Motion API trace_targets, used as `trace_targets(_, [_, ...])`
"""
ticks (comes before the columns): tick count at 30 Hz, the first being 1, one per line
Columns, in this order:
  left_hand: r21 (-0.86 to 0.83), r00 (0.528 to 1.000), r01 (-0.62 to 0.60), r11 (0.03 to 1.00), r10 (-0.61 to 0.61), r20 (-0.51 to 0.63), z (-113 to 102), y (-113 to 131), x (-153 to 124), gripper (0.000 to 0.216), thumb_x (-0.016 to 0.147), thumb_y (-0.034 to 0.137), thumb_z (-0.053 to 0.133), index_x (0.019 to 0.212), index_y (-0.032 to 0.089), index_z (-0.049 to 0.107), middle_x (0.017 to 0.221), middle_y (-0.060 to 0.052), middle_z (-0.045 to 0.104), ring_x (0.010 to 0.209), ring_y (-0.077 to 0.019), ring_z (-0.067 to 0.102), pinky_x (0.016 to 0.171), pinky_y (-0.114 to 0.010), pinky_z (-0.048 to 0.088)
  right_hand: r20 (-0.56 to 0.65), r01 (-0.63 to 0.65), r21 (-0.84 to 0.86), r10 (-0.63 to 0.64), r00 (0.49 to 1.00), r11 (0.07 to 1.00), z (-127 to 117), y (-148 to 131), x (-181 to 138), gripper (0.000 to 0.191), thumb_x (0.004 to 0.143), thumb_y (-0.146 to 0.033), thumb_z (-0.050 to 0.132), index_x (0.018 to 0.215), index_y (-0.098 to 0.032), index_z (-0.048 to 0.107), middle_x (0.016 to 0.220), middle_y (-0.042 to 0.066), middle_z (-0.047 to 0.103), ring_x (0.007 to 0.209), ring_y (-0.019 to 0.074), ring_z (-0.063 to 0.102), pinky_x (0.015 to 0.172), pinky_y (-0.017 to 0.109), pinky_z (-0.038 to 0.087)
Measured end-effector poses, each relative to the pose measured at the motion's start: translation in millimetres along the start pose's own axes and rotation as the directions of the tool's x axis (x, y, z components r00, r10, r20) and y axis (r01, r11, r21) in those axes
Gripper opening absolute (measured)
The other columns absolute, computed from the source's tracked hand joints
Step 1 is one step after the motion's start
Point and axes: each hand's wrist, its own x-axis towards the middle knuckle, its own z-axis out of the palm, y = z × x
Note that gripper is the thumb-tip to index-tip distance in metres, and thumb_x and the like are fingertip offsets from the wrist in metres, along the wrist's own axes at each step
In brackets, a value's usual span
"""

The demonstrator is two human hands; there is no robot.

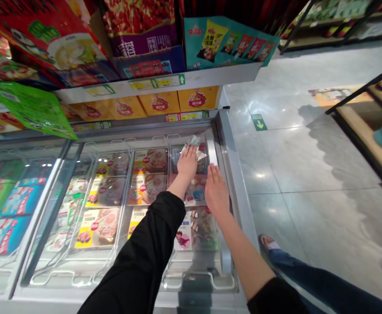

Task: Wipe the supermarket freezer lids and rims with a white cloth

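My left hand (187,162) reaches over the right end of a chest freezer, fingers stretched out and pressing a crumpled white cloth (194,141) against the clear glass lid (177,264). Part of the cloth is hidden under the fingers. Lower and to the right, my right hand (217,191) lies with straight fingers close together beside the white lid handle (212,150); it appears to rest on the lid's right edge. Beneath the glass, packs of frozen food (191,231) sit below both hands.
White wire baskets hold boxed frozen food (97,226) on the left. Above the freezer's back edge runs a shelf with yellow boxes (160,103) and colourful packages; a green bag (30,104) overhangs it. The grey tiled floor (308,161) and a wooden display rack (367,131) are on the right.
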Motion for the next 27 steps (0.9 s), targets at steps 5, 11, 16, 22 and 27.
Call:
trace_targets(5, [0.0, 0.999, -0.041, 0.999, 0.041, -0.017, 10, 14, -43, 0.058, 0.108, 0.02, 0.037, 0.166, 0.014, 0.037, 0.173, -0.01, 0.035, 0.162, -0.0251, 0.032, 0.131, -0.045, 0.035, -0.024, 0.019, 0.012, -0.019, 1.0, 1.0, 1, 2, -5, 0.06, 0.105, -0.012, 0.03, 0.165, -0.006, 0.036, 0.169, 0.02, 0.042, 0.162, 0.0288, 0.03, 0.13, 0.052, 0.038])
trace_targets(11, [-0.025, 0.972, -0.229, 0.973, 0.23, 0.042, 8, -7, -103, 0.057, 0.109, 0.026, 0.041, 0.166, 0.026, 0.039, 0.171, -0.002, 0.04, 0.159, -0.019, 0.038, 0.129, -0.038, 0.039, -0.014, 0.017, 0.016, -0.017, 1.0, 1.0, 1, 2, -3, 0.061, 0.103, -0.011, 0.034, 0.165, -0.007, 0.036, 0.168, 0.021, 0.044, 0.162, 0.0289, 0.029, 0.129, 0.053, 0.04])
trace_targets(16, [-0.026, 0.999, -0.041, 0.999, 0.041, 0.009, -4, -56, -21, 0.054, 0.106, 0.021, 0.046, 0.16, 0.016, 0.047, 0.169, -0.009, 0.044, 0.159, -0.0245, 0.039, 0.13, -0.044, 0.035, 0.013, -0.007, 0.018, 0.007, 1.0, 1.0, 1, 2, -4, 0.068, 0.103, -0.009, 0.033, 0.17, -0.015, 0.025, 0.171, 0.016, 0.04, 0.164, 0.0268, 0.025, 0.131, 0.053, 0.038])
trace_targets(22, [-0.031, 0.991, 0.132, 0.991, -0.133, -0.02, -2, -44, 4, 0.056, 0.106, 0.017, 0.046, 0.161, 0.01, 0.042, 0.172, -0.013, 0.037, 0.161, -0.0275, 0.032, 0.131, -0.051, 0.032, 0.014, -0.006, 0.031, 0.005, 1.0, 1.0, -1, 1, -4, 0.066, 0.104, -0.011, 0.031, 0.17, -0.012, 0.026, 0.171, 0.017, 0.04, 0.164, 0.0269, 0.025, 0.131, 0.053, 0.037])
trace_targets(27, [-0.058, 0.982, -0.148, 0.987, 0.153, 0.11, 5, 15, -126, 0.068, 0.106, 0.019, 0.037, 0.172, 0.024, 0.021, 0.175, 0.0, 0.028, 0.163, -0.02, 0.027, 0.133, -0.041, 0.034, 0.0, -0.007, 0.067, 0.007, 1.0, 0.998, -1, 1, -4, 0.067, 0.102, -0.01, 0.033, 0.169, -0.01, 0.028, 0.17, 0.018, 0.04, 0.163, 0.0283, 0.026, 0.13, 0.055, 0.036])
